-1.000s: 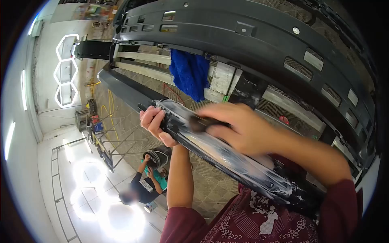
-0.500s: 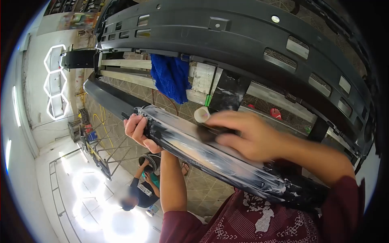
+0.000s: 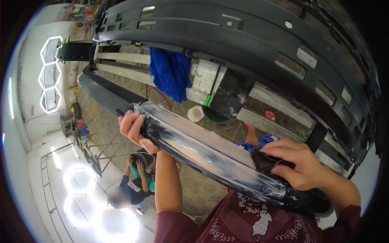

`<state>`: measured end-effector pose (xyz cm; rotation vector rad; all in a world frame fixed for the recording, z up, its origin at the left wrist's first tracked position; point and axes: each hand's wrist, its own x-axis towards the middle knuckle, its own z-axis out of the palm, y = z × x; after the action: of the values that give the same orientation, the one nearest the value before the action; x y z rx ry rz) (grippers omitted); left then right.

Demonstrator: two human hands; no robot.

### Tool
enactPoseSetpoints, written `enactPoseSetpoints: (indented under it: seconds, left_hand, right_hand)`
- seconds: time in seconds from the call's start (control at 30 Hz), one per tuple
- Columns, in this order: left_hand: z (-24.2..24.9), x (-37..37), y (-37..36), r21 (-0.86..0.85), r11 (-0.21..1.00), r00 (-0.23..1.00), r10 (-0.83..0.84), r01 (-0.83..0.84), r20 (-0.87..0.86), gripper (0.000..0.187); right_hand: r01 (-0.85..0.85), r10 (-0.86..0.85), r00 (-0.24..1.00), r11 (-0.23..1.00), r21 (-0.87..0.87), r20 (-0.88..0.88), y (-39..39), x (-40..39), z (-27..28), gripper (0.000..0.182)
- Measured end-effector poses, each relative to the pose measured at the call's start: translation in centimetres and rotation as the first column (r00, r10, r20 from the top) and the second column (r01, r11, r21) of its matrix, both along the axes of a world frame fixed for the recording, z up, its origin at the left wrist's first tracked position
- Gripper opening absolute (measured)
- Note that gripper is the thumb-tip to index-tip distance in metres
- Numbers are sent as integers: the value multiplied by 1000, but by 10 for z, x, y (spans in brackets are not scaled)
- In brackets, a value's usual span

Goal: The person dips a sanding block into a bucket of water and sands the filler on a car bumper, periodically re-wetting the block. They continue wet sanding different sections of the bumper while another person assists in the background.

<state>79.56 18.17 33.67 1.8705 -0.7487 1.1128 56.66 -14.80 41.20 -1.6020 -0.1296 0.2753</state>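
A long black plastic car trim piece (image 3: pixel 202 148) lies slantwise before me, its upper face smeared with wet whitish slurry. My left hand (image 3: pixel 135 131) is closed around its edge near the far left part, thumb on the near side. At the right end of the smeared stretch, my right hand (image 3: pixel 298 164) presses a folded dark brown piece of sandpaper (image 3: pixel 261 161) against the surface, fingers on top and thumb in front. The hand covers part of the sandpaper.
A large dark bumper (image 3: pixel 182 24) spans the top. A blue towel (image 3: pixel 168 75) hangs over the wooden rack beams (image 3: pixel 123 72). Below stand a white cup (image 3: pixel 195 114) and a dark green basin (image 3: pixel 216 116). Lower left, another person (image 3: pixel 139 178) holds a dark round object.
My right hand has slid the sandpaper along the trim piece toward its right end. My left hand keeps its grip. The view has shifted slightly, and more of the basin shows.
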Motion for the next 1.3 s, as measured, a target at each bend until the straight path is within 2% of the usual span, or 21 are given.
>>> enactPoseSetpoints:
  seconds: [0.03,0.07,0.1,0.17,0.2,0.3,0.37,0.43,0.47,0.57,0.63,0.8,0.87,0.93,1.03,1.07,1.13,1.2,1.23,1.27,1.3]
  left_hand:
    - [3,-3,-4,-9,1000,1000,-19,19,-18,57]
    - [3,-4,-7,-16,1000,1000,-14,14,-26,56]
    - [2,-5,-5,-20,1000,999,-20,19,-26,56]
    - [-4,-1,5,22,1000,1000,-5,5,-25,55]
    - [-7,6,7,10,999,998,-54,53,42,55]
    - [-15,9,20,38,998,996,-60,58,67,55]
    - [-6,1,5,4,999,999,-32,32,12,56]
    - [-4,-3,3,-18,1000,998,-13,12,-58,56]
    - [-6,-1,3,-15,1000,1000,-13,13,-26,57]
    - [-5,2,1,-43,999,1000,-28,28,-2,57]
    - [-3,1,-1,-87,994,997,-67,64,-34,56]
    - [-13,5,13,0,997,997,-79,79,21,53]
    - [-19,6,23,8,998,998,-58,57,20,53]
    - [-21,8,23,23,998,998,-62,61,35,53]
    - [-14,10,23,77,993,994,-99,94,56,54]
    - [-11,9,20,83,992,993,-102,97,56,54]
    - [-10,7,9,-30,992,993,-121,122,12,55]
    - [-17,10,11,-6,995,994,-95,96,50,56]
    - [-18,12,16,25,998,994,-63,61,91,57]
    - [-8,8,4,-20,998,997,-51,52,51,57]
    - [-13,11,8,-11,998,993,-56,58,102,59]
  right_hand:
    - [5,-8,998,999,-35,-59,0,-5,5,49]
    - [46,-44,998,998,34,-55,9,3,-3,47]
    - [52,-50,997,998,31,-54,24,26,-13,47]
    - [45,-42,991,999,-16,126,48,67,-31,46]
    - [55,-53,991,998,-11,126,51,67,-29,46]
    - [121,-114,987,991,-57,115,49,44,-17,41]
    - [94,-94,995,995,-32,28,20,6,-6,37]
    - [124,-123,992,992,-26,37,28,13,-3,37]
    - [173,-172,984,985,-20,40,34,14,-1,37]
    - [144,-145,982,989,21,118,62,64,-17,38]
    - [128,-129,988,992,11,81,50,51,-12,40]
    - [-3,3,1000,998,-58,9,-13,-34,13,44]
    - [1,-5,995,999,-46,-98,-21,-47,17,47]
    - [29,-30,997,999,14,77,1,-8,-2,49]
    - [24,-63,953,991,133,297,44,62,-33,41]
    - [54,-91,951,990,132,296,47,63,-31,40]
    - [87,-119,949,989,122,292,41,50,-26,40]
    - [3,-26,984,991,133,176,12,12,-17,42]
    - [-13,-12,983,991,132,183,5,-1,-15,42]
    - [-22,6,990,993,114,142,-1,-10,-14,45]
    - [-22,12,995,995,101,96,-3,-13,-13,48]
